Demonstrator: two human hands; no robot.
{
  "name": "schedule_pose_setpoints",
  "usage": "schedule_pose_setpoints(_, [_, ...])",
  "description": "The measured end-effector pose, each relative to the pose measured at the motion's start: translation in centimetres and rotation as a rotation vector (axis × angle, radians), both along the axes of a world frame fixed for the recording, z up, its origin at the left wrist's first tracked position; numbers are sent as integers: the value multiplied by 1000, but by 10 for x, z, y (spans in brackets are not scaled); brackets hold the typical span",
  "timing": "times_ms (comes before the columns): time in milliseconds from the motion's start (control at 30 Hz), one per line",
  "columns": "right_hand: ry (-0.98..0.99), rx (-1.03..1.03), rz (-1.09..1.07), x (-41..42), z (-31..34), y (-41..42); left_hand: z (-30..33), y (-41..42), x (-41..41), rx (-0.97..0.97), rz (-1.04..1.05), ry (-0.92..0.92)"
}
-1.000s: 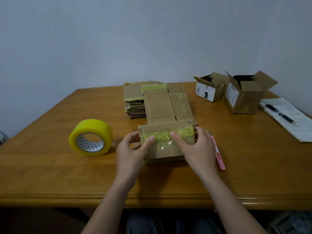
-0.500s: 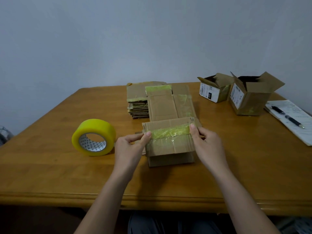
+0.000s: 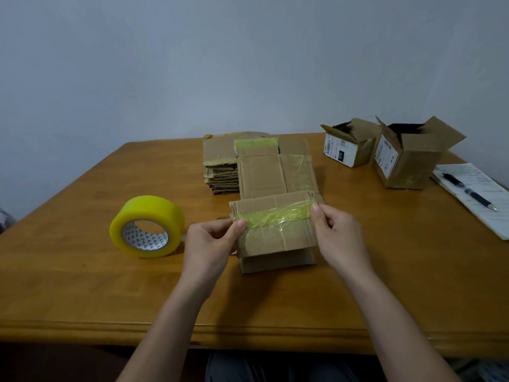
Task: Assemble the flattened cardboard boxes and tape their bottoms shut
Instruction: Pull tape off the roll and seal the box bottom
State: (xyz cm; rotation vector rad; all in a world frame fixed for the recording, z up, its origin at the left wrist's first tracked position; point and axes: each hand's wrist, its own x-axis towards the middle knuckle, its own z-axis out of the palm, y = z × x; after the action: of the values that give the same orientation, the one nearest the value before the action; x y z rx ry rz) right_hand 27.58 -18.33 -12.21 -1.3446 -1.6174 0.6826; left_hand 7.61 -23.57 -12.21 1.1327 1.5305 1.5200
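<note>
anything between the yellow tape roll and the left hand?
Head view: only bare wooden table between the yellow tape roll and the left hand, which grips the taped cardboard box.

Plain room, likely home: wooden table [image 3: 82,285], bare grey wall [image 3: 192,64], paperwork [image 3: 479,199] with pen [image 3: 468,193].

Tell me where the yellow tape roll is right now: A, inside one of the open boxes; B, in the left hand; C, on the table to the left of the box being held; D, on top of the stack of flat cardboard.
C: the tape roll sits on the table left of the cardboard box, which the left hand and right hand grip at its ends.
</note>
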Motion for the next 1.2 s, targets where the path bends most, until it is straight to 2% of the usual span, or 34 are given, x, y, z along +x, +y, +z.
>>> schedule_pose_setpoints(233, [73,42,-11,1,-2,10,3,6,4,-21,56,-58])
schedule_pose_setpoints(433, [75,14,32,4,-8,16,4,5,0,-14,6,-137])
schedule_pose_setpoints(767, [457,-285,139,14,-5,0,7,-12,-4,-56,-86,-350])
schedule_pose_setpoints(1000, [571,-360,194,20,-8,-18,2,-25,-1,-80,-90,-342])
schedule_pose_setpoints(1200, [587,-282,188,36,23,-33,37,-38,3,-5,-191,-296])
